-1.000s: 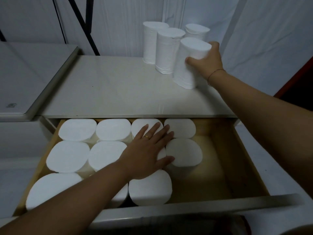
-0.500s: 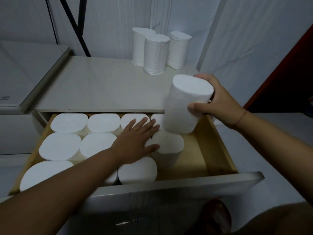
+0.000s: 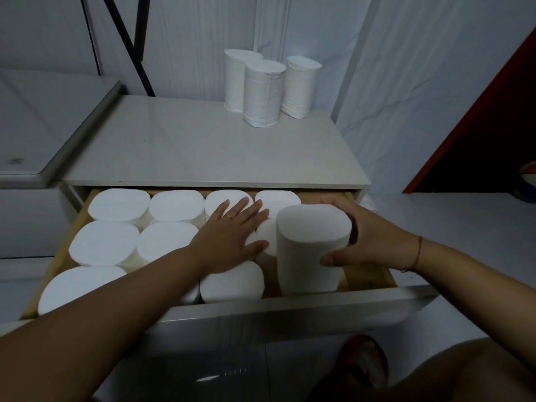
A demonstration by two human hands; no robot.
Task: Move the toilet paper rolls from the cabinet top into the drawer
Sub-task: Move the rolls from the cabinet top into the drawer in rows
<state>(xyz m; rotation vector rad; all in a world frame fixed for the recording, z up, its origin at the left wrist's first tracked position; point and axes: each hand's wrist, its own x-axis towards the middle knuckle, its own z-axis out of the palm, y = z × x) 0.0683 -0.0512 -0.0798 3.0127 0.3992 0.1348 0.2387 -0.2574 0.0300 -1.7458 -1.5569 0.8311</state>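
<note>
Our right hand (image 3: 374, 239), gripping a roll (image 3: 310, 250), has lowered it into the drawer (image 3: 290, 310), front right gap. Our left hand (image 3: 232, 236) stays flat on the packed rolls (image 3: 116, 207) beside it, and three rolls (image 3: 262, 94) stand on the cabinet top (image 3: 188, 152).

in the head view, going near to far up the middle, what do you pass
drawer front → held roll in the right hand → cabinet top → three rolls → wall
</note>
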